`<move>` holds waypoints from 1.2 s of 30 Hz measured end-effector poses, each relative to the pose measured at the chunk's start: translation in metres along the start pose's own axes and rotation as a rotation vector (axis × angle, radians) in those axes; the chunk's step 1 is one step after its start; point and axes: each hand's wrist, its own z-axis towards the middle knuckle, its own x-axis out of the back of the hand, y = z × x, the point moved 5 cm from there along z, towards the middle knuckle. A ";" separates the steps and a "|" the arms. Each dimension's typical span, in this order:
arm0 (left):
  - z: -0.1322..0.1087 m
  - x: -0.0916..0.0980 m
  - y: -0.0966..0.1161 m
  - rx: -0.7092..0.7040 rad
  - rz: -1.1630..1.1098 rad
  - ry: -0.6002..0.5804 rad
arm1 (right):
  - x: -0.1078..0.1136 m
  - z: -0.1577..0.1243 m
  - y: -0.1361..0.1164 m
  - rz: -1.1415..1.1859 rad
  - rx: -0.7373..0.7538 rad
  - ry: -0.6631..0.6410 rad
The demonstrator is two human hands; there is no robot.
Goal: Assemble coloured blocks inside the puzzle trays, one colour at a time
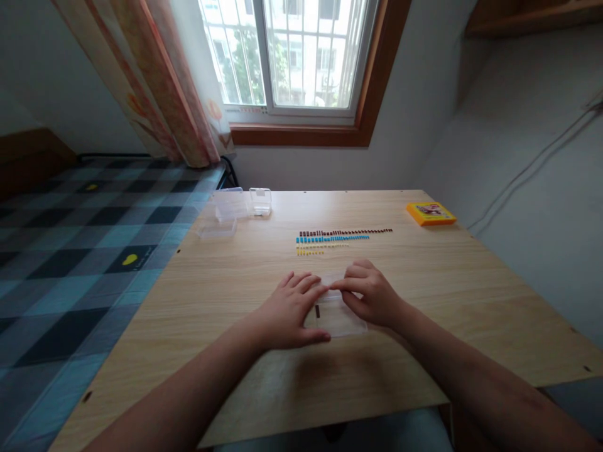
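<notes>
A small clear plastic plate lies flat on the wooden table, with one dark bead standing on it. My left hand rests on the plate's left side, fingers stretched forward and thumb along its front edge. My right hand is at the plate's right side, its fingers curled and pinching at the far edge; what they hold, if anything, is too small to make out. Beyond the hands lie rows of tiny beads: dark brown, blue, then yellow.
Clear plastic boxes stand at the table's far left corner. A flat yellow box lies at the far right. A bed with a checked cover runs along the left. A window and curtain are behind the table.
</notes>
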 end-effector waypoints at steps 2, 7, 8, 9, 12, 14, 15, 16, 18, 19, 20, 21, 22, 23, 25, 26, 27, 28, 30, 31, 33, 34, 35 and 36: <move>0.000 0.001 0.000 0.005 -0.010 -0.001 | 0.006 0.010 0.009 -0.045 -0.011 0.046; -0.001 0.001 -0.001 0.009 -0.024 0.008 | 0.006 0.065 0.051 -0.164 -0.094 -0.041; -0.001 0.001 -0.001 0.011 -0.028 0.008 | 0.002 0.079 0.061 -0.180 -0.108 -0.078; -0.001 0.001 -0.001 0.013 -0.032 0.006 | -0.003 0.092 0.071 -0.205 -0.133 -0.115; -0.001 0.001 0.000 0.011 -0.043 0.005 | -0.024 0.123 0.101 -0.296 -0.228 -0.249; -0.001 0.002 0.000 0.009 -0.048 0.013 | -0.039 0.136 0.116 -0.328 -0.252 -0.339; -0.001 0.002 0.000 0.011 -0.049 0.015 | -0.046 0.140 0.121 -0.333 -0.252 -0.372; -0.001 0.002 0.001 0.014 -0.051 0.016 | -0.053 0.144 0.126 -0.331 -0.246 -0.399; -0.001 0.002 0.001 0.021 -0.056 0.015 | -0.062 0.148 0.133 -0.329 -0.237 -0.437; 0.000 0.002 0.001 0.021 -0.058 0.015 | -0.066 0.150 0.136 -0.330 -0.233 -0.454; 0.000 0.002 0.001 0.023 -0.062 0.015 | -0.069 0.152 0.138 -0.331 -0.230 -0.467; 0.000 0.002 0.001 0.025 -0.064 0.013 | -0.072 0.154 0.139 -0.332 -0.227 -0.478; -0.001 0.002 0.001 0.029 -0.066 0.010 | -0.074 0.155 0.140 -0.334 -0.224 -0.486; -0.001 0.002 0.001 0.032 -0.066 0.006 | -0.076 0.157 0.141 -0.336 -0.222 -0.492; -0.001 0.002 0.002 0.035 -0.064 0.003 | -0.079 0.160 0.141 -0.340 -0.220 -0.495; -0.001 0.002 0.002 0.035 -0.063 0.005 | -0.080 0.161 0.141 -0.343 -0.222 -0.493; -0.001 0.002 0.002 0.033 -0.061 0.007 | -0.080 0.162 0.141 -0.345 -0.224 -0.490; -0.001 0.002 0.002 0.033 -0.059 0.007 | -0.081 0.162 0.141 -0.347 -0.227 -0.487; -0.002 0.002 0.002 0.034 -0.054 0.007 | -0.080 0.163 0.140 -0.351 -0.235 -0.484; -0.002 0.002 0.002 0.033 -0.052 0.007 | -0.080 0.163 0.140 -0.354 -0.240 -0.485; -0.002 0.002 0.001 0.029 -0.049 0.017 | -0.079 0.162 0.140 -0.365 -0.255 -0.491; -0.002 0.002 0.001 0.026 -0.050 0.025 | -0.079 0.163 0.140 -0.373 -0.262 -0.496; -0.002 0.002 0.001 0.023 -0.051 0.033 | -0.079 0.163 0.140 -0.382 -0.270 -0.503; -0.002 0.003 0.001 0.021 -0.051 0.041 | -0.079 0.163 0.140 -0.392 -0.276 -0.511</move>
